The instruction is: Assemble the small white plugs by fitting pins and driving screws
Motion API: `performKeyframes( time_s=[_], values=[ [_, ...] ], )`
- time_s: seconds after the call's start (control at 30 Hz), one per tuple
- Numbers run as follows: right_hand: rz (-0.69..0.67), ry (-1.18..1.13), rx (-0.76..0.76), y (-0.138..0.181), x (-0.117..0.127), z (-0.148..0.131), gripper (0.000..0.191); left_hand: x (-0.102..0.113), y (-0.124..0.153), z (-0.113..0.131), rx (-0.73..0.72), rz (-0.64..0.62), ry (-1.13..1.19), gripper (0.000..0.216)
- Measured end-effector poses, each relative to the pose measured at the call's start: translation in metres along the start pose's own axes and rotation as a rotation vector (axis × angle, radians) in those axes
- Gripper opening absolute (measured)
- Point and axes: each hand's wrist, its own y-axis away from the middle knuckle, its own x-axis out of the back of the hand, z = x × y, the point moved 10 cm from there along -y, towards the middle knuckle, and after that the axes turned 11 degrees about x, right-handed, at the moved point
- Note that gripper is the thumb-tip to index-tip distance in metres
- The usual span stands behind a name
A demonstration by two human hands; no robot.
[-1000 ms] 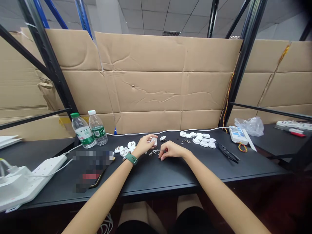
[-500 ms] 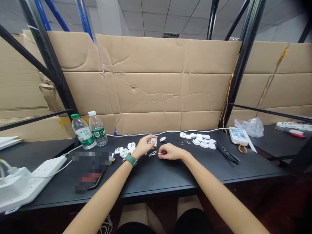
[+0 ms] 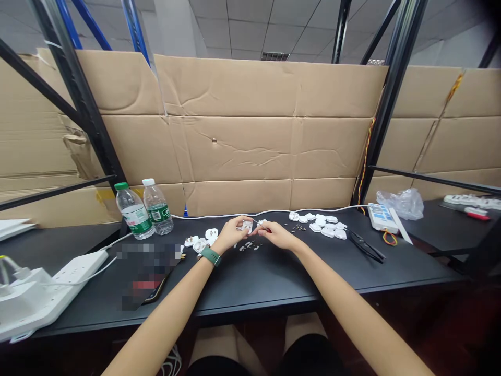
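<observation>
Black tabletop (image 3: 258,284); white piece (image 3: 247,226) — apparently fingertip-pinched — in left hand (image 3: 230,235).

White casing (image 3: 247,226), slim red-handled tool (image 3: 255,222) alongside

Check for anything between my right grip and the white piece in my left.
Nothing visible: only the thin tool in your right grip reaches toward the white piece. The small loose parts lie nearer you, off that line.
</observation>
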Motion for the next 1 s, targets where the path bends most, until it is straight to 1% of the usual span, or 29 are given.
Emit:
performKeyframes(
  time_s=[0.1,0.23,0.37,0.57,0.73,0.8,0.9,1.0],
  values=[
    [0.036,-0.036,-0.010,-0.001,0.004,0.004,0.025,-0.003,0.002,0.002,-0.002,-0.026,0.017,0.041],
    [0.072,-0.072,-0.039,-0.002,0.007,0.008,0.020,-0.007,0.003,0.004,-0.004,-0.065,0.024,0.046],
    [0.134,-0.034,-0.068,-0.002,0.013,0.010,0.012,-0.011,0.003,0.004,-0.018,-0.091,0.011,0.050],
    [0.222,-0.003,-0.045,-0.002,0.025,0.000,0.011,-0.019,0.007,0.010,-0.075,-0.154,-0.061,0.050],
    [0.283,0.063,-0.080,0.000,0.032,0.001,0.009,-0.018,0.009,0.014,-0.114,-0.132,-0.128,0.047],
    [0.295,0.086,-0.095,0.002,0.033,0.002,0.011,-0.019,0.010,0.014,-0.120,-0.126,-0.164,0.045],
    [0.289,0.106,-0.067,0.001,0.031,-0.002,0.013,-0.021,0.011,0.017,-0.147,-0.116,-0.219,0.043],
    [0.277,0.111,-0.002,-0.001,0.027,-0.010,0.010,-0.025,0.013,0.021,-0.188,-0.118,-0.252,0.041]
  ],
)
